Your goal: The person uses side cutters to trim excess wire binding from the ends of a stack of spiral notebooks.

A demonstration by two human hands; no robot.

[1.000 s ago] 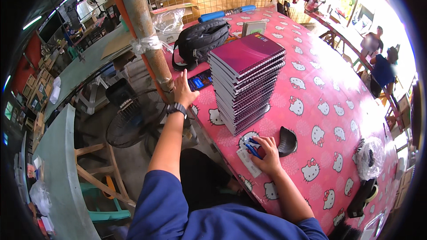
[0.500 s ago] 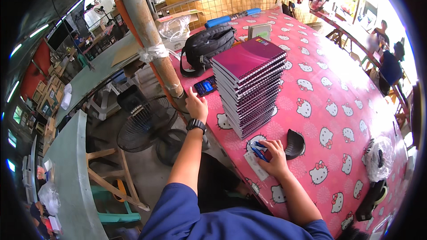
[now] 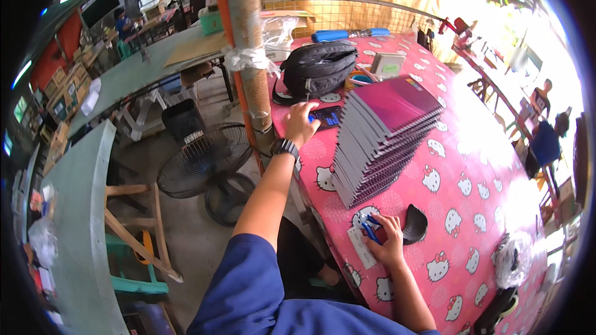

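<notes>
At the center of the frame, the left hand [image 3: 300, 125] is lying open, fingers loosely spread, beside the lit phone [image 3: 329, 118], whose long axis is running roughly left to right; whether they are touching, I can't tell. Right of lower center, the right hand [image 3: 388, 236] is gripping a blue-handled tool [image 3: 371, 231] low over a pale strip [image 3: 360, 248], seemingly resting there for steadiness, its metal end apparently pointing upper left and its long axis slanting down to lower right.
</notes>
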